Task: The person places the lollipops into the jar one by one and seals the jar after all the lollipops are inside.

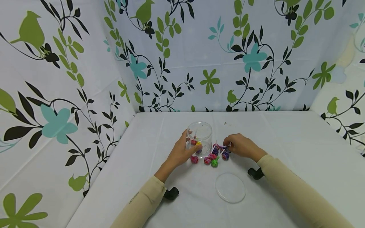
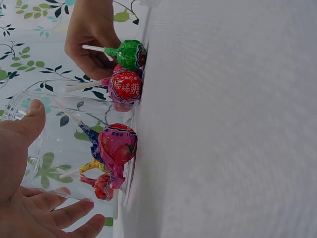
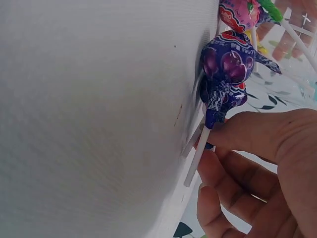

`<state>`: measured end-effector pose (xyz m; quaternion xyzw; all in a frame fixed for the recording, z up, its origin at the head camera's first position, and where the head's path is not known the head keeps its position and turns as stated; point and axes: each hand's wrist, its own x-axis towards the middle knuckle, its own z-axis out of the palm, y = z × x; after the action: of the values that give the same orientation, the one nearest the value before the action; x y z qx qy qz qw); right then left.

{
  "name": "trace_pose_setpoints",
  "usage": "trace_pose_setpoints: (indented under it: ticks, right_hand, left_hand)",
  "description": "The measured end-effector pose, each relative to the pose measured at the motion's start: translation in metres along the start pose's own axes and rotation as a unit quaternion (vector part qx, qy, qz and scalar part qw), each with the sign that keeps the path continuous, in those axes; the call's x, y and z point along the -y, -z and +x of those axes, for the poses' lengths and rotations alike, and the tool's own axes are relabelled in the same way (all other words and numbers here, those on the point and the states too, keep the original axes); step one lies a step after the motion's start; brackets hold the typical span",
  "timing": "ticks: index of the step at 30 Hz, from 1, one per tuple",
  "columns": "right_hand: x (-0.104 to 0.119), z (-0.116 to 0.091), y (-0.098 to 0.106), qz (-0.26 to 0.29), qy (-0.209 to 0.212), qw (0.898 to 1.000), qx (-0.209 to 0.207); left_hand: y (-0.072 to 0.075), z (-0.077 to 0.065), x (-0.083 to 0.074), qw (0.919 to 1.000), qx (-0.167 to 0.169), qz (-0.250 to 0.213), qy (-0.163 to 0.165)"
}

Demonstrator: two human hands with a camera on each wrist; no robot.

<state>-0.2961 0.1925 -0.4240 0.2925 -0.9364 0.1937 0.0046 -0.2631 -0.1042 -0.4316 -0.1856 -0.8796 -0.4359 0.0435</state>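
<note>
Holding the jar: the left hand [image 1: 180, 151] is curled round the left side of the clear plastic jar [image 1: 207, 141], the thumb on the near side and the other fingers behind.
Jar position: it stands upright on the white table [image 1: 288, 142], between the 2 hands and nearer to the left one.
Jar contents: through the wall, red, yellow and dark blue wrappers can be seen near the bottom; the exact number of lollipops inside I cannot tell.
Pinching at the lollipop: the right hand [image 1: 243, 145] has its thumb and forefinger brought together on a purple lollipop [image 3: 217, 103], at the narrow end of its wrapper; whether they press the stick or only the wrapper, I cannot tell.
Loose sweets: a green lollipop [image 1: 214, 162] lies in front of the group, and a pink lollipop [image 1: 194, 159] lies just before the jar; other pink and purple ones are crowded at the right of the jar.
Round lid: the clear lid [image 1: 230, 188] lies flat on the table, nearer to the person, apart from the jar.
Sleeves: both are beige, with 1 black device [image 1: 171, 193] under the left cuff.
Background: white cloth [image 1: 188, 41] printed with birds, leaves and flowers.
</note>
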Motion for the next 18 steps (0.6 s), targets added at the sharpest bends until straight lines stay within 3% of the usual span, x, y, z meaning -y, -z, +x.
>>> trace_pose_setpoints:
  ticks: [18]
  right_hand:
    - [0.0, 0.001, 0.011, -0.001, 0.003, 1.0, -0.015]
  left_hand:
    - [0.001, 0.0, 0.001, 1.0, 0.002, -0.002, -0.002]
